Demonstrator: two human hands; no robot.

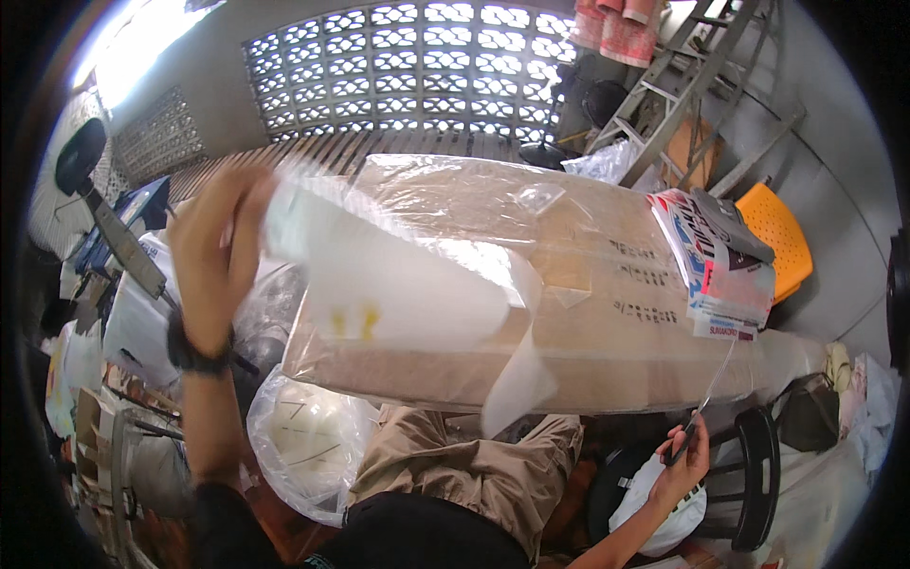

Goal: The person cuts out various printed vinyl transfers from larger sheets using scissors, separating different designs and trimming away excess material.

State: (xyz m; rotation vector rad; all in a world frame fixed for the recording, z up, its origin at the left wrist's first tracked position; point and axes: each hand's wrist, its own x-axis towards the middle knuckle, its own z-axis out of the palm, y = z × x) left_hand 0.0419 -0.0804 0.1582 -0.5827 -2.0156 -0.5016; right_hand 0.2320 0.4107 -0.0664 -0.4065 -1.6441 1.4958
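My left hand (223, 242), raised over the table's left end and smeared by motion, grips one end of a thin white sheet (408, 294). The sheet is blurred too, with small yellow marks near its lower side; paper or plastic I cannot tell. It stretches to the right above the table, and its far end droops past the near edge. Low on the right, my right hand (687, 457) is closed round the dark handle of a slim tool (709, 394). Its long thin metal part, perhaps a blade, points up toward the table's near right edge.
The brown table top (427, 375) is wrapped in clear plastic. Folded newspapers (725, 261) lie at its right end beside an orange chair back (782, 237). A plastic bag with white contents (308, 436) is left of my legs, a black chair (763, 474) to the right. A ladder (654, 100) leans behind.
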